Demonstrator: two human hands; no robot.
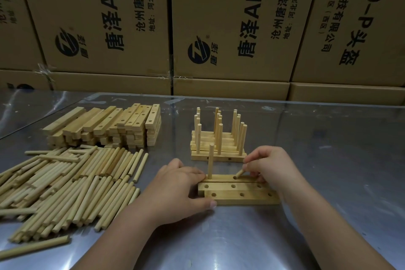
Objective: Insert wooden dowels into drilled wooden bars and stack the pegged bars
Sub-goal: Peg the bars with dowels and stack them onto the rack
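Three drilled wooden bars lie side by side near the table's front middle. One dowel stands upright in the far bar's left hole. My left hand grips the bars' left ends, thumb along the front bar. My right hand pinches a second dowel, its tip tilted down at the far bar's middle hole. Behind them stands a stack of pegged bars with several upright dowels.
A heap of loose dowels covers the table's left side, with one stray dowel near the front edge. Behind it is a pile of drilled bars. Cardboard boxes wall off the back of the steel table.
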